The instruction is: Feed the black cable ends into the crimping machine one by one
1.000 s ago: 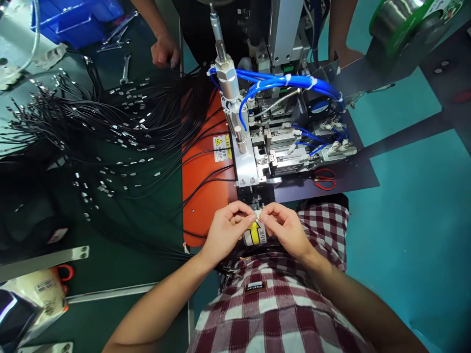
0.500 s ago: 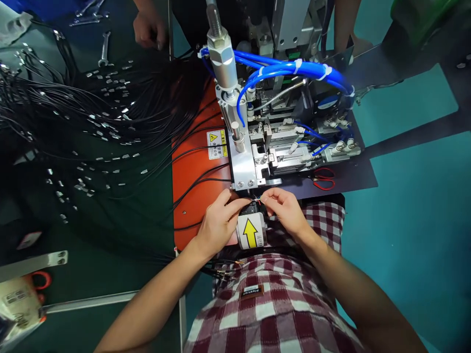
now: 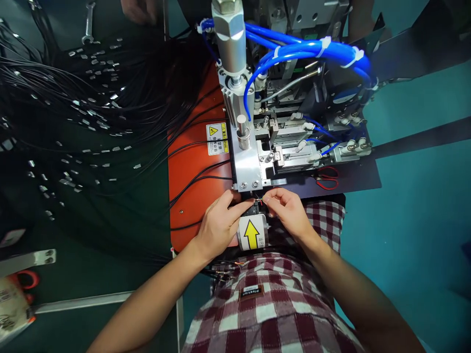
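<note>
My left hand (image 3: 220,221) lies over the front of the orange plate (image 3: 187,196), closed, its thumb stretched toward the thin coloured wires (image 3: 260,200). A black cable (image 3: 186,227) runs across the plate and under this hand. Facing it, my right hand (image 3: 289,208) pinches the wire ends between thumb and index finger. Both sets of fingertips meet just in front of the machine's metal block (image 3: 248,164). Below them sits a white label with a yellow arrow (image 3: 252,233). The fingers partly cover the wires, which are very small in view.
Many black cables (image 3: 147,105) with metal tips cover the left table. Blue air hoses (image 3: 298,49) arch over the machine's cylinders. Red-handled scissors (image 3: 327,178) lie at right, a wrench (image 3: 88,23) at upper left. Another person's hand (image 3: 140,9) shows at the top.
The view has shifted closer to the machine, so the far tools have slid upward out of sight. My hands stay at the wires, with only slight finger movement.
</note>
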Demonstrator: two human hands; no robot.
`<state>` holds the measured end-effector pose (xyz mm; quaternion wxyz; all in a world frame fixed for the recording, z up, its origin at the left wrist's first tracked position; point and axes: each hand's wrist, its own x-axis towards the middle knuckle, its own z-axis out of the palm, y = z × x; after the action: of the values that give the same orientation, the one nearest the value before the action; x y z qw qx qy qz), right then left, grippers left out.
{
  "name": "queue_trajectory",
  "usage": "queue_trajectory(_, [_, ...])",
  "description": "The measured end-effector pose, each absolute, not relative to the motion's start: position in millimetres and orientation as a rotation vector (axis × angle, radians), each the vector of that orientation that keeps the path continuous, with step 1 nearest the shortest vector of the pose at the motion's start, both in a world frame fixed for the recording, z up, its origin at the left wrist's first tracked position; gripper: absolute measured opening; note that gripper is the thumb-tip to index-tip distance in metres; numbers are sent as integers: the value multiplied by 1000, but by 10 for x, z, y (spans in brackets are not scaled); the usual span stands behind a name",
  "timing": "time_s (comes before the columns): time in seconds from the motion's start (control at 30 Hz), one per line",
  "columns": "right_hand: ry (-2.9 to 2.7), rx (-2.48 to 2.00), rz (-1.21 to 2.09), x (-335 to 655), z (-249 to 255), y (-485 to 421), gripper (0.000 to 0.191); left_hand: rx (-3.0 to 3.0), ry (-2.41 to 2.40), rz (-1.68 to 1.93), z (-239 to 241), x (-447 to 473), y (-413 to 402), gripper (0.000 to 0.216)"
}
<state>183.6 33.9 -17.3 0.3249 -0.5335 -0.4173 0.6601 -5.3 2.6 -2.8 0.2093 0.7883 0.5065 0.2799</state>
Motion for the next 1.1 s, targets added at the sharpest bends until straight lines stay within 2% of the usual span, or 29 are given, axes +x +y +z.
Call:
queue_trajectory(0.33, [-1111, -1431, 1713, 1832, -169, 325, 23, 2222, 1453, 749, -17, -35, 15, 29])
queue_trajectory(0.6, [-1259, -1437, 1563, 1823, -217, 246, 20, 2297, 1414, 769, -8, -25, 11, 28])
queue_trajectory(1.1, [-1215, -1444, 1627, 1830, -210, 269, 19, 2296, 1434, 766, -35, -28, 0, 29])
